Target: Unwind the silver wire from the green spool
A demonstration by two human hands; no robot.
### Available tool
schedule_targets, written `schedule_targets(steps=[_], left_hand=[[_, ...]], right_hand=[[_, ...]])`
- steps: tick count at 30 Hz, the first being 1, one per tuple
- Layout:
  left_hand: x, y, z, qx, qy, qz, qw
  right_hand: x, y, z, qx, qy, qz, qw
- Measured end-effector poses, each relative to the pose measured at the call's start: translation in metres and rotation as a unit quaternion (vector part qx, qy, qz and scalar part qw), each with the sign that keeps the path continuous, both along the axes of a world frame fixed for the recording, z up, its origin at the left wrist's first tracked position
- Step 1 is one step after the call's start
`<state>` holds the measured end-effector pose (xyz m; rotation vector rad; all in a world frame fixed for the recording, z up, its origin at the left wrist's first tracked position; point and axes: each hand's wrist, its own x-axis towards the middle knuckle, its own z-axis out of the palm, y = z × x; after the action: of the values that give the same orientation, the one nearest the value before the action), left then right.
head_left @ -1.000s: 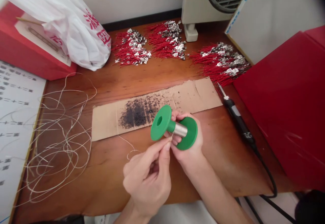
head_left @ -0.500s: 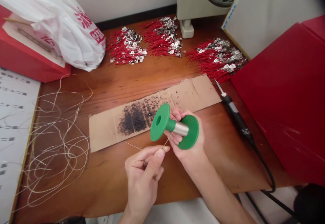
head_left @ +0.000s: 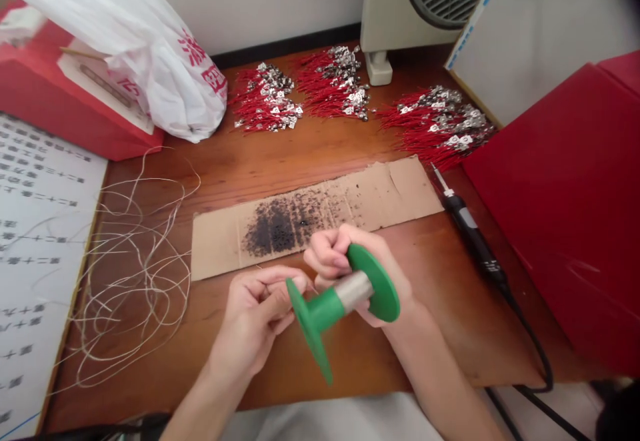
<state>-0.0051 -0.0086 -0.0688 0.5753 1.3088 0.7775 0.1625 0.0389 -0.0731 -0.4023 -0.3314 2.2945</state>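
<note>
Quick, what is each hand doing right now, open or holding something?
Left hand: closed, pinching the thin wire beside the spool.
Right hand: closed around the green spool, which is tilted toward the camera.

Three bundles of red wires (head_left: 265,97), one green spool (head_left: 340,304), one cardboard strip (head_left: 320,211), one soldering iron (head_left: 473,241).

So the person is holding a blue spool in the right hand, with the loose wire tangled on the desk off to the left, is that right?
Not quite: the spool is green, not blue, as the head view shows. The rest holds: the right hand grips it, and the loose wire lies tangled on the desk to the left.
</note>
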Motion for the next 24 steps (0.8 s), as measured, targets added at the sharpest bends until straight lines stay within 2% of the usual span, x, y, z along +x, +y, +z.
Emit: schedule_targets(steps=[3, 5, 7, 10, 12, 18, 24], left_hand=[[-0.018, 0.011, 0.012, -0.010, 0.006, -0.088, 0.996], [-0.027, 0.020, 0.023, -0.014, 0.013, -0.153, 0.988], [-0.033, 0.028, 0.034, 0.017, 0.058, -0.257, 0.965], [-0.036, 0.036, 0.046, 0.065, 0.123, -0.308, 0.941], [-0.035, 0.036, 0.051, 0.077, 0.157, -0.307, 0.936], [-0.033, 0.020, 0.058, 0.085, 0.219, -0.276, 0.932], [-0.031, 0.003, 0.061, 0.125, 0.254, -0.235, 0.930]], right_hand=[[0.002, -0.006, 0.007, 0.104, -0.132, 0.047, 0.985], [0.004, -0.010, 0.010, 0.180, -0.264, 0.063, 0.946], [0.004, -0.013, 0.012, 0.233, -0.378, 0.075, 0.893], [0.002, -0.016, 0.014, 0.260, -0.487, 0.057, 0.832], [-0.002, -0.017, 0.013, 0.260, -0.524, 0.033, 0.811], [-0.012, -0.017, 0.004, 0.260, -0.516, -0.051, 0.814], [-0.021, -0.020, -0.001, 0.270, -0.489, -0.131, 0.819]])
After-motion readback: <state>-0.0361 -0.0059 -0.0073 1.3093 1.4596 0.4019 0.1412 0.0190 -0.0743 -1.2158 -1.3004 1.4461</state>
